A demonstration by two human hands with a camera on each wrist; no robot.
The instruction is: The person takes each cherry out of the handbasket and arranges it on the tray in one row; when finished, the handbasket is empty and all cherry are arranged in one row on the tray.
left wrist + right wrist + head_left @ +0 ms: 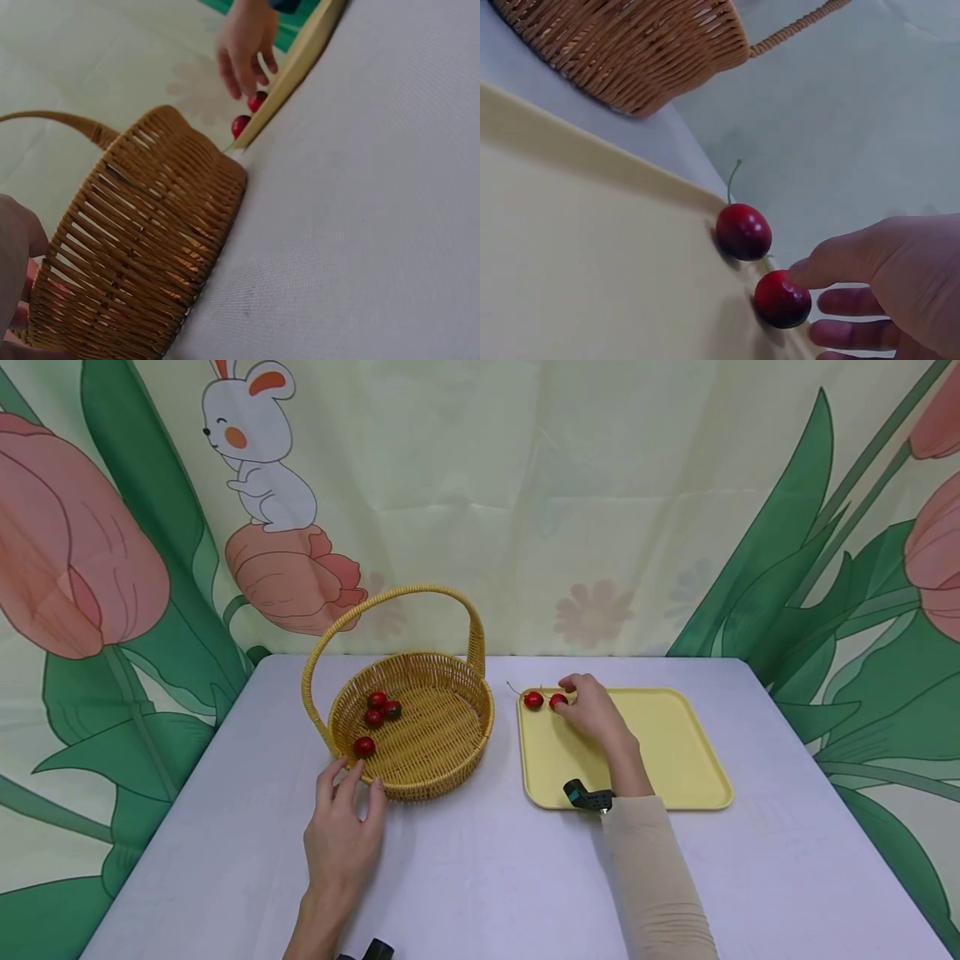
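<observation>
My left hand [343, 835] rests its fingertips at the near left rim of a round wicker basket [450, 768] with a tall arched handle. Several dark red cherries [364, 747] lie on the left side of the basket's floor. Over the far left corner of a yellow tray [660, 743] is my right hand [596, 714]. Its thumb touches a red cherry [781, 298], while the other fingers stand a little apart behind that fruit in the right wrist view. Another cherry [744, 232] with a green stem sits beside it on the tray.
The basket stands left of the tray on a table with a white cloth [465, 885]. Its handle [423, 589] rises above the rim. Behind the table hangs a curtain [615, 510] printed with tulips and a rabbit. A small black device [588, 796] is on the right wrist.
</observation>
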